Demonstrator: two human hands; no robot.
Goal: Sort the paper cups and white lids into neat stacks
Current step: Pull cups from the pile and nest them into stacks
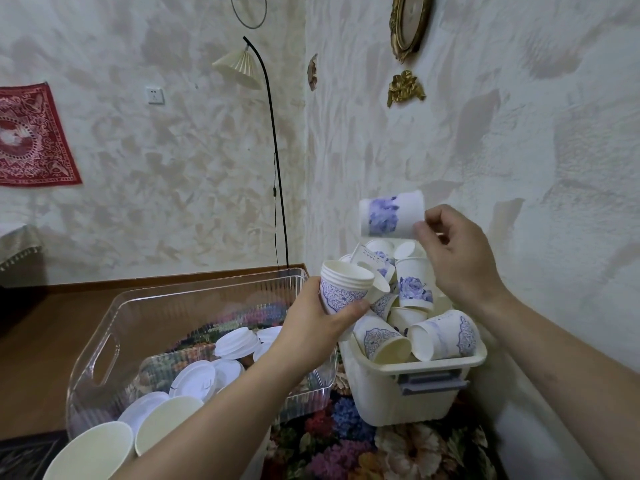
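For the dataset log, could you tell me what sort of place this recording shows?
Most likely a room in a home: a floor lamp with a pleated shade stands in the corner, a gilt frame and red cloth hang on textured walls, and a floral cloth covers the work surface.

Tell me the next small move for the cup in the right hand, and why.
Probably turn the single cup rim-up and nest it into the cup stack that the left hand holds upright. The right hand pinches it sideways by the rim above the beige bin, so it cannot drop in as it lies.
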